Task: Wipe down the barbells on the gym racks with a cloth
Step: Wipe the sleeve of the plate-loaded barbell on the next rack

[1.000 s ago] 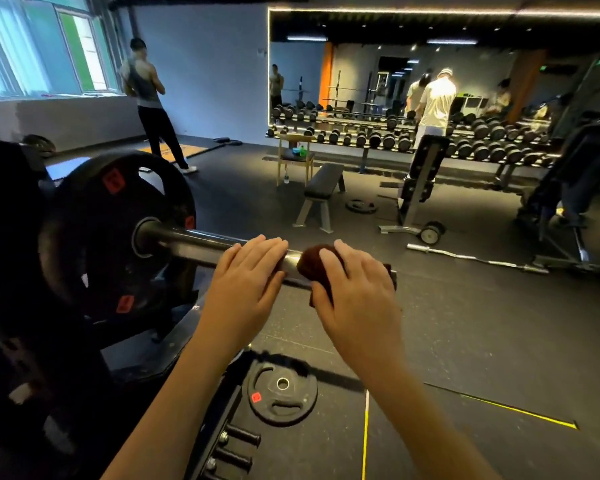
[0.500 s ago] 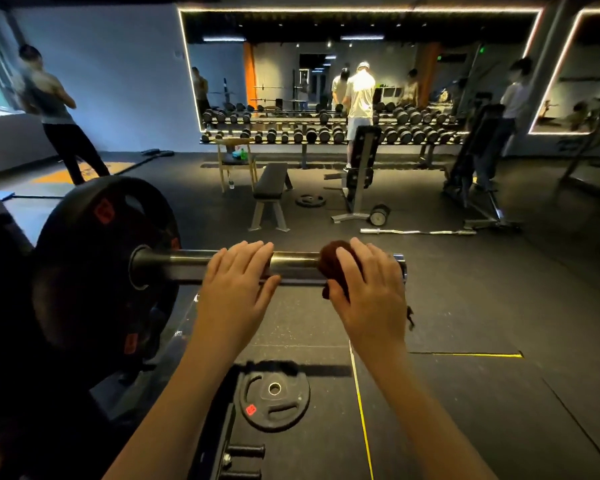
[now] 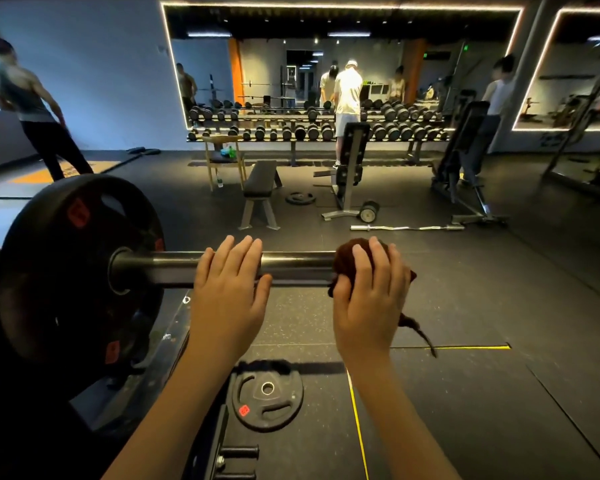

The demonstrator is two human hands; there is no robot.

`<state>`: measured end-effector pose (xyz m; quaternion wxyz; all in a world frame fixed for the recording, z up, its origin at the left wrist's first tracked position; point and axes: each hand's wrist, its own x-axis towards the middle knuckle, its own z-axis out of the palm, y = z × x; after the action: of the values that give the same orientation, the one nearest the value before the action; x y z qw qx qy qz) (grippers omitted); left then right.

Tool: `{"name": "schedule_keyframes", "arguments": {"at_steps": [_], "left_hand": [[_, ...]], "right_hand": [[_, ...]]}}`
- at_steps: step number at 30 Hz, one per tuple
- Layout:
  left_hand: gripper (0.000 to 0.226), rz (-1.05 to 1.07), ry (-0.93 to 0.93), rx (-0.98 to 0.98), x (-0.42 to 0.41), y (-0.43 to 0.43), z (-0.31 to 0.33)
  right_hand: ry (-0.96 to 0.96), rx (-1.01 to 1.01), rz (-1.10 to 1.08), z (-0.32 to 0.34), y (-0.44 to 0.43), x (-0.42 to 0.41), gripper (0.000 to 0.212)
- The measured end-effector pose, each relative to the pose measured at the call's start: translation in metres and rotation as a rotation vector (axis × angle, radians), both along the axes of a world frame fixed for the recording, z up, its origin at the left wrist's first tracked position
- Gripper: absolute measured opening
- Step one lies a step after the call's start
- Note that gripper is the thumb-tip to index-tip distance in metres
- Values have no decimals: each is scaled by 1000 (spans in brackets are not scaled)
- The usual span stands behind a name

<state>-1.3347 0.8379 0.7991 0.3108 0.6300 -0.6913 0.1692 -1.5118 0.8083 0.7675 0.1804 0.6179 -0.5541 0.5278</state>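
Both bare forearms rise from the bottom edge toward mid-frame. Left hand, palm down, fingers straight and together, rests over the bar. Right hand, centre-right, fingers curled, grips the cloth against it.

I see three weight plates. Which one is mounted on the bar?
The big plate on the left, upright on the bar. The other two lie flat on the floor: the near plate and the far plate beside the bench.

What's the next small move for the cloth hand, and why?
Probably slide the cloth inward along the barbell sleeve: the right hand grips it at the outer end, and bare steel runs to the left hand resting on it.
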Motion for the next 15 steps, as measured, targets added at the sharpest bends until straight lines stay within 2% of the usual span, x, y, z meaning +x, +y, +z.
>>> {"name": "schedule_keyframes", "arguments": {"at_steps": [2,5,6,10,12,15], "left_hand": [[54,-37,-22,-21,-6,-3,0],[51,-92,-22,-49,-8,-6,-1],[51,-106,-15,-53,-6,-6,-2],[49,-126,-24,-70,-2,-10,-5],[49,-110,-40,-69,-2,-11,-7],[48,-102,-60,-69,0,-12,-9]], "right_hand": [[48,-7,54,1,0,10,40],[321,-42,121,0,-5,-16,47],[344,-44,122,0,-7,-27,49],[84,-4,27,6,-4,-10,40],[121,-5,59,9,-2,16,39],[313,-13,169,13,-3,18,43]]}}
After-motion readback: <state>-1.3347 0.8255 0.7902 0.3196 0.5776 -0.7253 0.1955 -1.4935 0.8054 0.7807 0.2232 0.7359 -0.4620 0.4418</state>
